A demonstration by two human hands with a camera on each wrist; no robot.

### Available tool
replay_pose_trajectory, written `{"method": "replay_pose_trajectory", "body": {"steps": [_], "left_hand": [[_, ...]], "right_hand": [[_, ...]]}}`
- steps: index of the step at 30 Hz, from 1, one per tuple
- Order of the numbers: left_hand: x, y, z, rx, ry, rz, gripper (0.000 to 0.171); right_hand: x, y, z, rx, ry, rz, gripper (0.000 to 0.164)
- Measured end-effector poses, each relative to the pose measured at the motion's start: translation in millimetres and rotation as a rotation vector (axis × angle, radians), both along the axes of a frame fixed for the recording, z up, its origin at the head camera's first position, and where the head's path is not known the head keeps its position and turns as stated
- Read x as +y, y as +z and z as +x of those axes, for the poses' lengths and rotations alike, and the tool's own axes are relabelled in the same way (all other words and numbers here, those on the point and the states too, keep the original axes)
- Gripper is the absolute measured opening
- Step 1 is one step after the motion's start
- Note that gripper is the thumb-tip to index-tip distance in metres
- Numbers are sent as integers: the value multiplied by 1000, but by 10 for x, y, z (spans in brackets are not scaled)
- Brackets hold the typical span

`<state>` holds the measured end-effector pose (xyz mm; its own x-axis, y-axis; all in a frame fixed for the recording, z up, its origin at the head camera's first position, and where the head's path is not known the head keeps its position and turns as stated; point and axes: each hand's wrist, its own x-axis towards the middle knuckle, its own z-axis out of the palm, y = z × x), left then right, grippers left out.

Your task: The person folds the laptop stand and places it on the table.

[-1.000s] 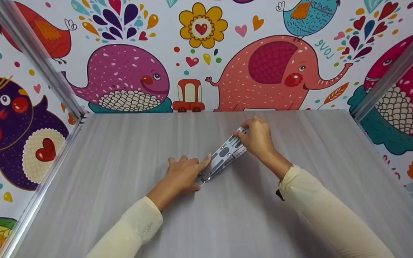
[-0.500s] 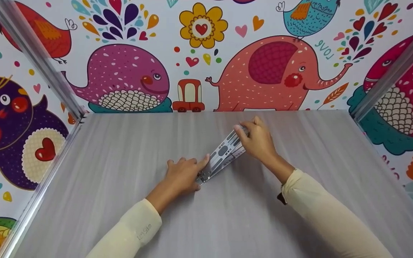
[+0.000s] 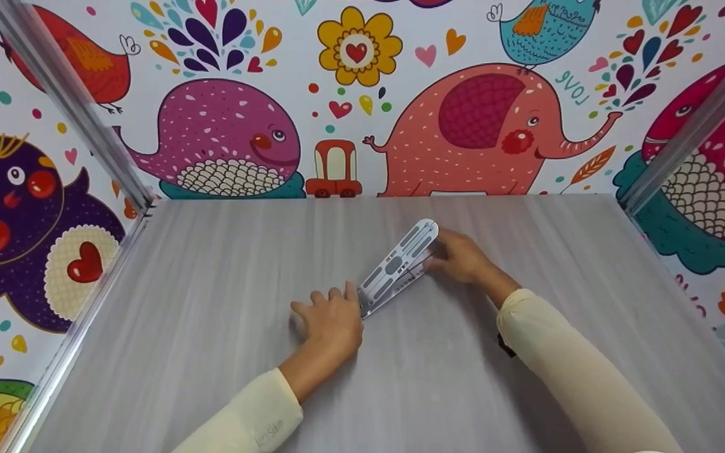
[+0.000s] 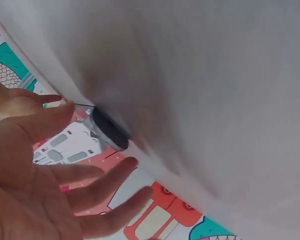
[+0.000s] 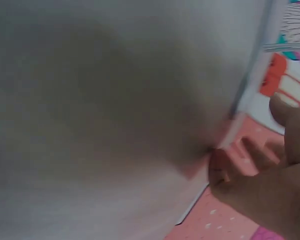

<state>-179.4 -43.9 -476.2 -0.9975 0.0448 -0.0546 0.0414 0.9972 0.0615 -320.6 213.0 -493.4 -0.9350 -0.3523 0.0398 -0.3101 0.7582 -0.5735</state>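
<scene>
A silver slotted folding stand (image 3: pixel 394 267) sits diagonally on the table, its upper plate tilted a little above the lower part. In the left wrist view, the stand (image 4: pixel 70 145) shows its slots and a dark rounded end pad (image 4: pixel 109 129). My left hand (image 3: pixel 330 321) is at the near, hinged end with fingers spread, and the wrist view shows no grip. At the far end, my right hand (image 3: pixel 461 257) is beside the stand with bent, loose fingers, partly hidden behind it. The right wrist view shows thumb and fingers apart; whether they touch the stand is unclear.
The grey wood-grain table (image 3: pixel 224 264) meets a cartoon-printed wall (image 3: pixel 350 113) at its back edge. Metal rails (image 3: pixel 95 119) run along the left and right corners.
My right hand has let go of the stand's far top end and shifted down its right side. My left fingers have lifted off the hinged end and spread. The stand stays in place.
</scene>
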Motion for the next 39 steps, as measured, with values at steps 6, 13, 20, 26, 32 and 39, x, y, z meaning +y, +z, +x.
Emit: {"method": "replay_pose_trajectory", "body": {"steps": [6, 13, 20, 26, 32, 39], "left_hand": [[56, -63, -64, 20, 24, 8, 54], [81, -95, -97, 71, 16, 32, 45], [92, -105, -80, 141, -18, 37, 42], [49, -115, -109, 186, -62, -10, 41], [-52, -117, -191, 158, -84, -30, 45], [-156, -140, -287, 131, -128, -32, 53]], "right_hand": [[5, -67, -67, -19, 25, 97, 61], [-14, -77, -84, -59, -21, 103, 58], [-4, -93, -69, -64, -28, 74, 54], [3, -67, -36, -32, -50, 75, 56], [-17, -65, 6, 9, -21, 88, 63], [-15, -60, 37, 0, -59, 85, 64]]}}
